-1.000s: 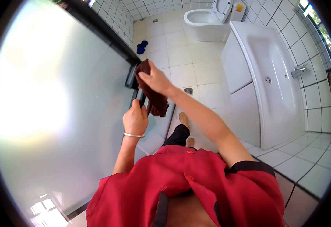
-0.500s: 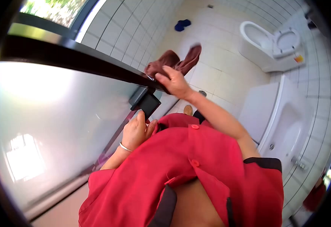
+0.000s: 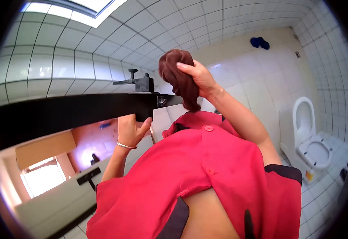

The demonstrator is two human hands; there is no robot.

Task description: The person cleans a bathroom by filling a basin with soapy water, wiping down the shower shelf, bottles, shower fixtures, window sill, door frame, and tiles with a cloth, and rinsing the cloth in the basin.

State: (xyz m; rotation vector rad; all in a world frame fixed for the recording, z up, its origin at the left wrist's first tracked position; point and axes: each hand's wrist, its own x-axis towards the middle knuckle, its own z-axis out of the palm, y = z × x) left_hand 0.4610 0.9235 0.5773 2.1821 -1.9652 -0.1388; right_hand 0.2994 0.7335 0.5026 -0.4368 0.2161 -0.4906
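A crumpled dark brown cloth (image 3: 178, 75) hangs from my right hand (image 3: 203, 81), with the thumb pressed on its near side and the other fingers mostly hidden. Close beside it is the black edge of a door (image 3: 74, 109), which carries a dark metal latch plate (image 3: 161, 101). My left hand (image 3: 132, 129), a pale bangle at its wrist, grips this edge from the near side; its fingertips are out of sight behind the black frame. On the far side a black door handle (image 3: 136, 83) sticks out.
A white toilet (image 3: 301, 127) with its seat stands to the right. Dark blue slippers (image 3: 260, 42) lie on the tiled floor (image 3: 237, 75) near a drain. White tiled walls surround the room, and a window (image 3: 88, 6) is at upper left. Another room shows at lower left.
The door has swung so its edge faces me, and the view has turned. My right hand has lifted the cloth off the door edge; my left hand has moved from beside the handle onto the edge.
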